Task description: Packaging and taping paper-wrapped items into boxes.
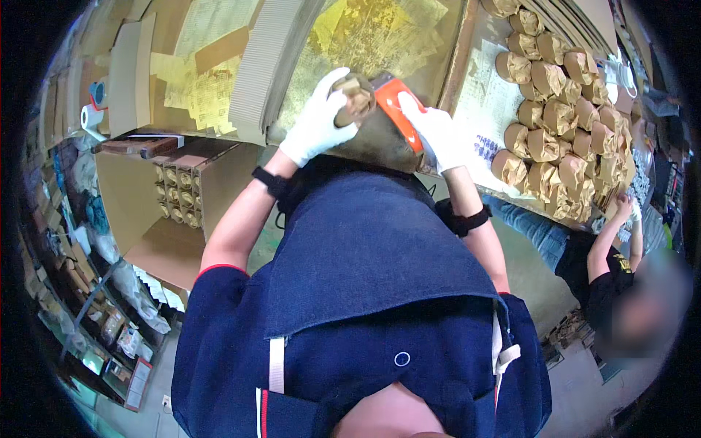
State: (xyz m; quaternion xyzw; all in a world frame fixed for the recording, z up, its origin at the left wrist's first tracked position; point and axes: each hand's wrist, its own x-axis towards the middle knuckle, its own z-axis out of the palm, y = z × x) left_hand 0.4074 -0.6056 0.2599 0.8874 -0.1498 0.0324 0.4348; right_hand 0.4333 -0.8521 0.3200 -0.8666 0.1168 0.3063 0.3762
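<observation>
on the stained workbench (365, 44), rows of paper parcels (544, 146) look already wrapped and a carton (125, 193) beside it is only part-filled, while the left hand (318, 120) grips one apparently unfinished parcel (358, 100) beside the orange tape dispenser (401, 109) gripped by the right hand (434, 131).

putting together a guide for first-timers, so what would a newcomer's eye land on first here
Probably the bright orange tool in the white-gloved right hand, at upper centre, beside the brown bundle held in the left hand. Next come the many brown paper-wrapped pieces massed at upper right, then the open cardboard box at left with smaller-looking pieces inside.
</observation>
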